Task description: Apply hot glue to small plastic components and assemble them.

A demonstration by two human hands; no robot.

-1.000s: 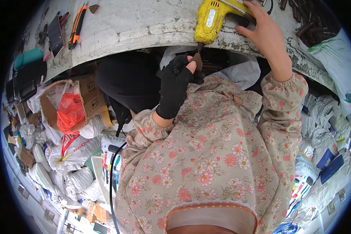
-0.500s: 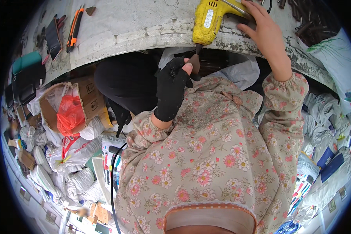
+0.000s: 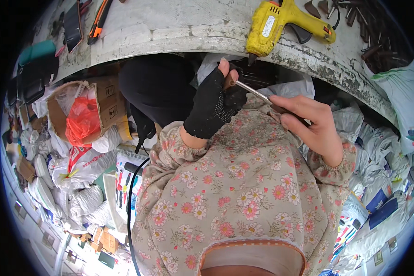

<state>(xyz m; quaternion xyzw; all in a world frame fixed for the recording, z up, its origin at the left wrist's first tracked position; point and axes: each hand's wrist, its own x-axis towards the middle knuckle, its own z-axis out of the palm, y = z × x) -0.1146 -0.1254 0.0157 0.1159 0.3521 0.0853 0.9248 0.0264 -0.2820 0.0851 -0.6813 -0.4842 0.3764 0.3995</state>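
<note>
In the head view, the left hand, in a black fingerless glove, was closed around a small dark piece below the surface edge. The bare right hand pinched a thin metal-tipped tool, its tip touching that piece. A yellow glue gun lay on the surface above.

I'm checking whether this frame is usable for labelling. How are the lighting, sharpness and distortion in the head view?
Head view: even daylight with soft shadows, no glare; the gloved left hand, right hand and thin metal rod between them are sharp; the space under the concrete bench is dark; fisheye bends the bench edge, and a black rim cuts the corners.
</note>
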